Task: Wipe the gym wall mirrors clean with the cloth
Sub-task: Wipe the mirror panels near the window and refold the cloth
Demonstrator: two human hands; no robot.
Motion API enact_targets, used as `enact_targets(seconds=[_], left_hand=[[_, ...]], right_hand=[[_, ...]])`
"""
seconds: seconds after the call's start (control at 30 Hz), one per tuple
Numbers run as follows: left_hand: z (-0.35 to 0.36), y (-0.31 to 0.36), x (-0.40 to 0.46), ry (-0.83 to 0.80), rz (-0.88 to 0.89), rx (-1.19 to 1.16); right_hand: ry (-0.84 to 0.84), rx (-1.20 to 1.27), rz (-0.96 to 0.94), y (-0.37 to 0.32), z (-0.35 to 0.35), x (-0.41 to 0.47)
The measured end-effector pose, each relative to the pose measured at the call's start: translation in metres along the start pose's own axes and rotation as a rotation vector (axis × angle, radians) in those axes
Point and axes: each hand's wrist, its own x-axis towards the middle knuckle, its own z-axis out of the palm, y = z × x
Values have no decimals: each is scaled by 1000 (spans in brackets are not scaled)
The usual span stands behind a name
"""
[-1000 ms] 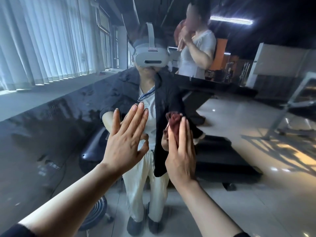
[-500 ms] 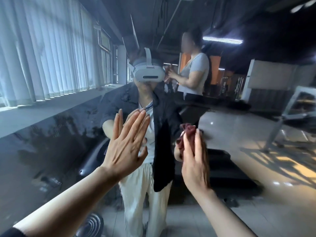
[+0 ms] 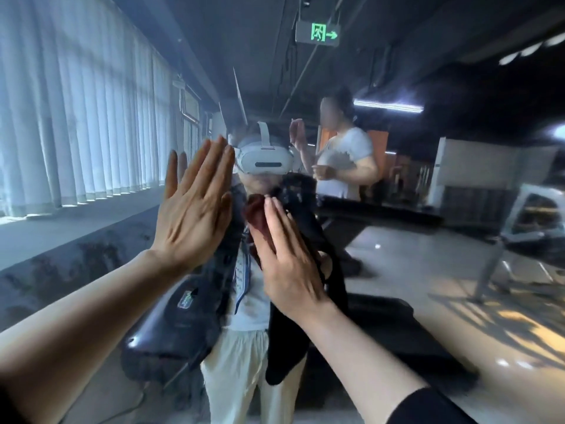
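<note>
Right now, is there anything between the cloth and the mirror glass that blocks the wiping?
Nothing visible. The right hand presses the dark red cloth flat against the mirror; the left hand rests open beside it, apart from the cloth.

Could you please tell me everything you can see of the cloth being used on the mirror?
The cloth is dark red, soft and crumpled-looking. Only a small bunched part shows, beyond the fingertips and along the thumb side of the right hand; the rest is hidden behind that hand. The hand's straight fingers press it flat against the mirror, roughly at chest height of the reflected person. The left hand lies apart from it.
</note>
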Motion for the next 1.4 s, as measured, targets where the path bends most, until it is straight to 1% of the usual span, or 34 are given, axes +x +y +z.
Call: enact_targets(seconds=[0.03,0.07,0.1,0.2,0.23,0.27,0.3,0.33,0.43,0.47,0.5,0.53,0.57,0.6,0.67,0.7,0.73,0.77,0.8,0.87,0.93,0.97,1.0,1.03,1.1,1.13,1.17,1.2,1.23,1.33,1.4], left_hand=[[2,-1,-2,-13,13,-3],[4,-2,-4,-27,27,-1],[5,-2,-5,-30,34,5],[9,1,-6,7,21,-3],[10,3,-6,17,19,-11],[11,3,-6,21,19,-13],[12,2,-7,22,21,-8],[12,1,-7,22,25,-2],[11,-4,-8,30,54,4],[10,-6,-8,27,68,5],[10,-8,-9,20,82,8],[9,-10,-9,15,91,11],[9,-10,-9,15,95,13],[10,-10,-10,22,96,13],[13,-8,-10,42,83,7],[14,-7,-11,49,75,2],[15,-5,-11,53,67,-1],[16,-4,-11,54,63,-3],[16,-5,-11,52,63,-4],[15,-7,-11,41,73,-2],[13,-9,-11,30,80,-2],[13,-9,-11,30,80,-5],[13,-9,-11,34,79,-10],[13,-8,-11,40,75,-15],[15,-6,-11,51,63,-18],[15,-6,-12,52,60,-17],[16,-5,-12,51,60,-14],[15,-6,-11,50,62,-11],[15,-7,-11,49,67,-10],[10,-10,-11,41,93,-8],[8,-12,-12,32,108,-1]], right_hand=[[-44,-21,-53,14,-9,-11],[-46,-60,-41,30,-19,-19],[-15,-109,45,47,-29,-23],[189,-136,517,88,-47,0],[256,-113,614,86,-45,14],[283,-101,630,76,-39,26],[276,-101,566,59,-29,32],[249,-106,445,39,-18,31],[65,-74,49,-13,6,-9],[7,-56,-43,-16,5,-23],[-26,-45,-96,-10,1,-32],[-30,-59,-96,2,-5,-36],[-12,-92,-27,14,-12,-36],[31,-117,108,28,-18,-31],[171,-111,448,46,-29,-9],[237,-85,569,46,-29,2],[269,-77,602,40,-27,12],[254,-92,549,31,-21,14],[203,-108,442,20,-13,10],[76,-106,165,6,-3,-10],[-34,-100,-37,13,-9,-26],[-53,-103,-69,23,-16,-28],[-39,-116,-33,34,-22,-24],[7,-130,71,45,-27,-17],[153,-124,362,56,-32,9],[223,-119,460,54,-31,23],[269,-114,498,48,-26,35],[280,-110,476,40,-19,44],[266,-101,411,30,-11,48],[139,-36,128,5,4,27],[47,-32,-49,9,-5,3]])
